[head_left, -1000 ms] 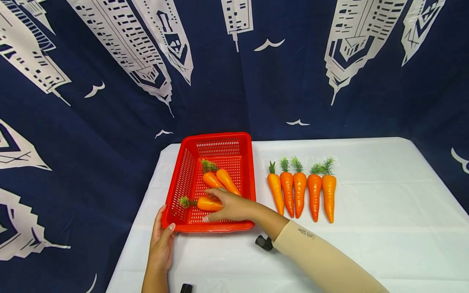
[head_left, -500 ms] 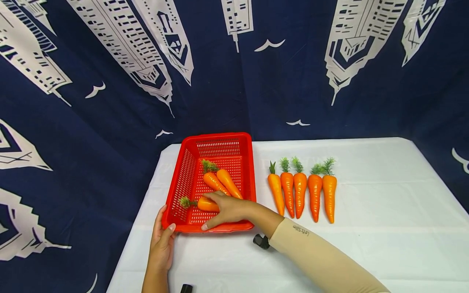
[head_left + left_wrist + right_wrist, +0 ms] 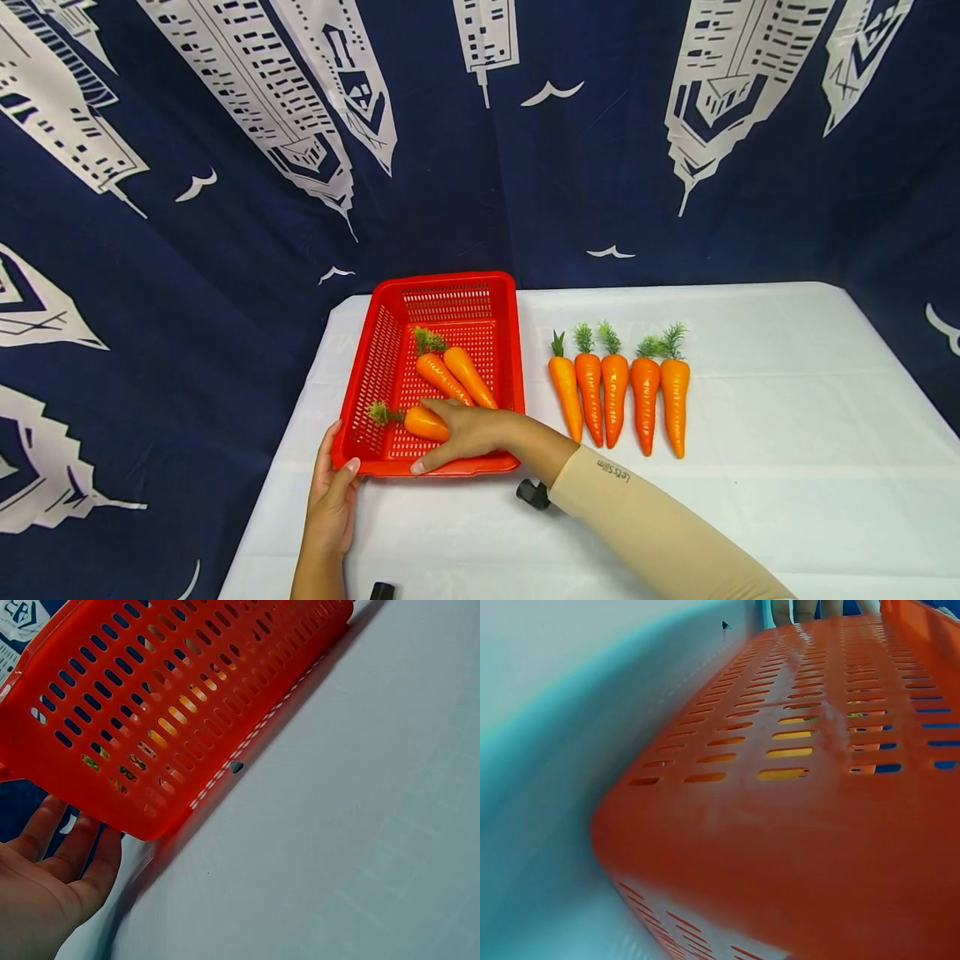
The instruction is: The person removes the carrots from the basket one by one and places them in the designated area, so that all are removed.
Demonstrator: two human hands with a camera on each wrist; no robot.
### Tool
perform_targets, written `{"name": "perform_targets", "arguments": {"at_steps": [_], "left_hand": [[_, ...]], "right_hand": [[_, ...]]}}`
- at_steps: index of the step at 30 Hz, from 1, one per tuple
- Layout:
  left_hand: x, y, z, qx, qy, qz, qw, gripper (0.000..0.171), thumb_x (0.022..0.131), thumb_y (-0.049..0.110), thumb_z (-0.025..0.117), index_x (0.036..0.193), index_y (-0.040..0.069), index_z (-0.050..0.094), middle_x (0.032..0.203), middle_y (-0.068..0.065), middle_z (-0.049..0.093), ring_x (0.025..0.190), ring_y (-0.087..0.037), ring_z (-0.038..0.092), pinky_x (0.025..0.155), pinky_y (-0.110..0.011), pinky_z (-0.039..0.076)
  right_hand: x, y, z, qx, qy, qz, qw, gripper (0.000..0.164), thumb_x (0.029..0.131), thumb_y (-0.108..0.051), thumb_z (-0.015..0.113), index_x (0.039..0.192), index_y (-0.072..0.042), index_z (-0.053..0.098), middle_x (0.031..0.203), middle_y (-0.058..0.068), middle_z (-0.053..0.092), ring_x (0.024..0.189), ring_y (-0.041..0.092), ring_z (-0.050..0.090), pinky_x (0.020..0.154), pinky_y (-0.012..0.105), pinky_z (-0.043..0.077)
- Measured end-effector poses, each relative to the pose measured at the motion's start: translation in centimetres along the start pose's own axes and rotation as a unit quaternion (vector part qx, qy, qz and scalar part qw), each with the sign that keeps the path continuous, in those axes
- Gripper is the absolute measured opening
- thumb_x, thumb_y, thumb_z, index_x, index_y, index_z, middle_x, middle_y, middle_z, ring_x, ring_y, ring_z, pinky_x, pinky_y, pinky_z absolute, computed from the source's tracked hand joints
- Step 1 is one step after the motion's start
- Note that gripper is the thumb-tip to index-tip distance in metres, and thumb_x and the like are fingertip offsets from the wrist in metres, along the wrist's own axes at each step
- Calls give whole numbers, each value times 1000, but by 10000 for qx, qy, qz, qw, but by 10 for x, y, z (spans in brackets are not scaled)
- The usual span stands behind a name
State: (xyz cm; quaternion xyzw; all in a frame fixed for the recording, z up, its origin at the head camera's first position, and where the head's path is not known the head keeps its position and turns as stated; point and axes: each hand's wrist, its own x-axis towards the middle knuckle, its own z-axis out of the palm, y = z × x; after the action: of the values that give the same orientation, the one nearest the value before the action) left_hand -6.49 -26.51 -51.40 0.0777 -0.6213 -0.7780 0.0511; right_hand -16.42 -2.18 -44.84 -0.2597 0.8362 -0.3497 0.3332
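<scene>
A red plastic basket [image 3: 375, 367] with slotted walls stands on the white table, several orange carrots in it. My left hand [image 3: 333, 500] grips its near left corner, thumb on the rim and fingers along the outside; the left wrist view shows those fingers [image 3: 97, 862] under the rim. My right hand [image 3: 461, 432] reaches in over the near side, covering the tip half of a carrot [image 3: 423, 423] that lies crosswise. Its thumb is at the near rim; the other fingertips are hidden, so I cannot tell whether they grip that carrot. Two more carrots [image 3: 468, 377] lie side by side behind it.
Right of the basket, several carrots [image 3: 613, 400] lie in a row, green tops away from me. A black object [image 3: 533, 494] shows beneath my right forearm, another [image 3: 382, 591] at the bottom edge. A dark blue printed cloth [image 3: 450, 192] hangs behind the table.
My right hand has shifted slightly toward the near rim, thumb now lower and fingers closer in. The crosswise carrot has tilted a little. The left hand and the basket have stayed put.
</scene>
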Motion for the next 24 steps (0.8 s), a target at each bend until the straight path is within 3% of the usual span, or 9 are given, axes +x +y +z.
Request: {"name": "perform_targets", "arguments": {"at_steps": [7,14,24], "left_hand": [[0,0,0,2,20,25,10000,64,102,2,45,159,21,25,159,4,30,132,-12,47,101,-16,48],[0,-1,0,38,38,-8,10000,64,102,3,46,159,21,25,160,4,29,135,-9,45,104,-15,47],[0,0,1,43,25,-6,10000,64,102,3,46,159,22,26,161,2,27,136,-9,44,105,-15,46]], "right_hand": [[0,2,-1,112,-229,-48,9997,113,76,-68,76,162,-22,21,165,5,31,153,21,30,123,49,31],[1,1,0,444,-452,-33,9980,110,79,-61,78,162,-19,21,154,12,47,139,23,50,115,43,43],[2,1,-1,379,-437,-41,9983,104,79,-59,78,159,-13,30,143,5,56,128,15,55,111,37,46]]}}
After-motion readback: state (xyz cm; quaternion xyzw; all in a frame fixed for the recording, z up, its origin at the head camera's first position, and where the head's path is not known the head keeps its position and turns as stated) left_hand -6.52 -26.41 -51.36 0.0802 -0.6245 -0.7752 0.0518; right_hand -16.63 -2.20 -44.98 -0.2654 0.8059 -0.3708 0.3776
